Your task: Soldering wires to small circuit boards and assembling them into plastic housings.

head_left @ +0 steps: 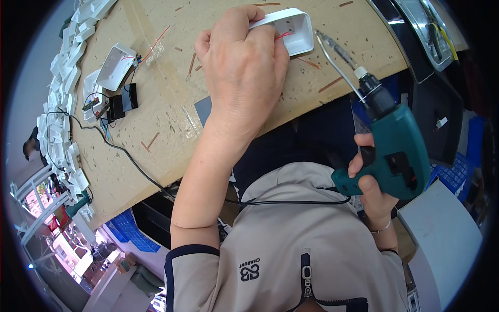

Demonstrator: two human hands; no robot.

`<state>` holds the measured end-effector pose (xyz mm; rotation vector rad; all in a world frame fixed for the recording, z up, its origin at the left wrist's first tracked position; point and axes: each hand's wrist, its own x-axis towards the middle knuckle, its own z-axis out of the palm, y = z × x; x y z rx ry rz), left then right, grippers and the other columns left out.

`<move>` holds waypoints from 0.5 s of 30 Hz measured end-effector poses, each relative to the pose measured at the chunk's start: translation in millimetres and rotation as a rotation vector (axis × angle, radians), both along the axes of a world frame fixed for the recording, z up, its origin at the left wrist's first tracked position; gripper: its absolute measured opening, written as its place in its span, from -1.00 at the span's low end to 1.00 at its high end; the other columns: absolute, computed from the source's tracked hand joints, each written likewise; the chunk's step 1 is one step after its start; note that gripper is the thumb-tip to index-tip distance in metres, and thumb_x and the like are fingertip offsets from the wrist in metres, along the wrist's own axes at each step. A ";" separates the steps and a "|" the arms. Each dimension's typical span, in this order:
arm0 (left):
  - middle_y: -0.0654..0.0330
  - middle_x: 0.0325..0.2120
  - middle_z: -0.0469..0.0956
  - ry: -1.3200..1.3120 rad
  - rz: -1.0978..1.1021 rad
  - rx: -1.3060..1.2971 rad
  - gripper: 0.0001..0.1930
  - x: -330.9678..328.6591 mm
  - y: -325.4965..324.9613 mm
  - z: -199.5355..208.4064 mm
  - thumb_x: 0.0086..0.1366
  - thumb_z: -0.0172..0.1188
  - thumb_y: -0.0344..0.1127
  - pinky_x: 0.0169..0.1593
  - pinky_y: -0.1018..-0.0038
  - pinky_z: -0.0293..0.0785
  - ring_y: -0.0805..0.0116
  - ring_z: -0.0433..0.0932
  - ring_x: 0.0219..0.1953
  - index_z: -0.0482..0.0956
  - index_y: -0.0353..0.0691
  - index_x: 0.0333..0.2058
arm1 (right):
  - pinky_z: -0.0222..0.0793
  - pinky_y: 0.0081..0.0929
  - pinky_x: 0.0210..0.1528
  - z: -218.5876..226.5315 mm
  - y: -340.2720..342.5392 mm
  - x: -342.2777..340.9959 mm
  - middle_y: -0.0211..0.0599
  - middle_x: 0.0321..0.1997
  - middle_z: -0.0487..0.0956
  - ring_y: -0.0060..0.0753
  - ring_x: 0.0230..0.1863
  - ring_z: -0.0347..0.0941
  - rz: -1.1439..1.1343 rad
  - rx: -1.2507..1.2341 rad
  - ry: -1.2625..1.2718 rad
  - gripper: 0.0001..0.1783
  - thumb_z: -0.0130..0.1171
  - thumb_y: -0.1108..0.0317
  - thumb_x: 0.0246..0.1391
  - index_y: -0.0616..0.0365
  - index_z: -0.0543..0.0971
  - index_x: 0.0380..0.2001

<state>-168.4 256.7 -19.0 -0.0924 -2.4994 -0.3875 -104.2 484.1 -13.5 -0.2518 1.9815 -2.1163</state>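
Observation:
My left hand (243,67) is closed on a white plastic box (303,34) at the table's far side, its fingers reaching over the rim and partly into it. A thin red wire (284,36) shows inside the box beside my fingertips; its ends are hidden. My right hand (375,195) grips the handle of a green soldering gun (403,143), held off the table's near edge on the right. The gun's metal tip points up and left, close to the box's right wall. A thin metal tube runs alongside it.
Two open white casings (115,67) with wires, a circuit board and black parts lie at left. White casings (70,78) line the left edge. A black cable (125,152) crosses the table. Reddish-brown strips (330,85) lie scattered. A metal tray (423,31) holds pliers at far right.

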 end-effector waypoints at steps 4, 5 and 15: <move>0.18 -0.27 0.46 -0.006 0.024 0.007 -0.90 -1.4 1.4 -3.1 -0.04 0.19 -0.39 -0.11 0.37 0.18 0.28 0.42 -0.23 0.56 -0.27 -0.50 | 0.39 -0.65 -0.41 0.5 1.0 3.6 0.03 -0.10 0.42 -0.55 -0.41 0.42 0.038 0.048 -0.070 -0.32 0.26 0.25 -0.10 0.39 0.23 0.03; 0.19 -0.26 0.45 -0.004 0.032 -0.004 -0.89 -1.6 2.0 -3.9 -0.04 0.20 -0.38 -0.11 0.38 0.17 0.29 0.41 -0.22 0.56 -0.26 -0.50 | 0.39 -0.65 -0.41 0.5 0.4 3.0 0.03 -0.10 0.42 -0.55 -0.41 0.42 0.039 0.048 -0.070 -0.32 0.26 0.25 -0.10 0.39 0.23 0.03; 0.06 -0.36 0.41 -0.015 0.032 0.107 -0.91 -4.4 5.4 8.1 -0.15 0.15 -0.50 -0.22 0.30 0.23 0.13 0.39 -0.29 0.49 -0.32 -0.55 | 0.39 -0.64 -0.41 -0.4 -6.5 -2.8 0.01 -0.12 0.44 -0.56 -0.43 0.41 0.064 0.054 -0.054 -0.34 0.25 0.30 -0.09 0.38 0.23 0.04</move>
